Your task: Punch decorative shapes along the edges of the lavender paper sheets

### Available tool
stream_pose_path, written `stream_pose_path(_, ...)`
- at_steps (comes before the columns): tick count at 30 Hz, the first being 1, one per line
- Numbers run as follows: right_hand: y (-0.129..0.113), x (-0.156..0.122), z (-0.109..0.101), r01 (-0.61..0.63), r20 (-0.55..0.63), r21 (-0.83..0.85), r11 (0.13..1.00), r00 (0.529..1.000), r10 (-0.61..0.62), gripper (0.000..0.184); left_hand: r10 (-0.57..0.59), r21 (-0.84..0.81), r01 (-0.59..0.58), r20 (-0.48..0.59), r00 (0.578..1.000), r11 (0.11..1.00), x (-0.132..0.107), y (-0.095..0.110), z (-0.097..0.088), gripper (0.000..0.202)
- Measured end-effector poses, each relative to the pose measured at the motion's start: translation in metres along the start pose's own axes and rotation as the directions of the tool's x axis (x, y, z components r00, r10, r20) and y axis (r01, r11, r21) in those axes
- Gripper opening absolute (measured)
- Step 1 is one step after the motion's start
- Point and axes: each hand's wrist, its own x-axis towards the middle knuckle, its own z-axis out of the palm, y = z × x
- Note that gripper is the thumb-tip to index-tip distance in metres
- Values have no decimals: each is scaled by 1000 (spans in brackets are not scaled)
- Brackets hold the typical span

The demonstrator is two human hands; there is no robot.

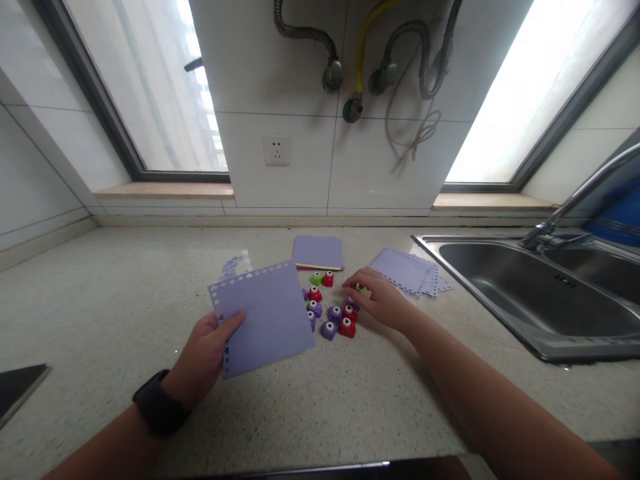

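- The left hand (203, 350) is pinched, thumb on top, pointing inward.
- That forearm (120, 437) slants in, bare.
- The right hand (383, 300) reaches farther out, fingers bent.
- Its bare arm (480, 377) stretches long.

Kitchen: I observe a twin-basin steel sink (520, 287) and tap (543, 233) right of the right hand (383, 299), wall-connected hoses (360, 60) beyond that hand.

Daylight from both windows (523, 100), right one glaring; edges stretched.
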Motion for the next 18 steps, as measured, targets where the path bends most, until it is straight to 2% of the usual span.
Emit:
stream_pose_path(3,-17,1,3,97,142,-30,995,986,-91,12,-16,37,15,12,1000,999,0,-1,0,23)
stream_pose_path(5,-24,1,5,82,181,-67,994,981,-69,13,-18,60,17,21,1000,998,-1,-1,1,24)
stream_pose_path(13,-33,0,5,-20,250,-136,990,967,54,19,-29,114,22,64,998,993,-8,3,5,29)
stream_pose_path(16,-33,2,5,-1,272,-130,992,962,37,26,-27,148,17,64,998,989,-11,4,8,31)
stream_pose_path(18,-32,3,7,16,277,-118,993,961,17,23,-24,162,14,63,998,987,-12,4,10,32)
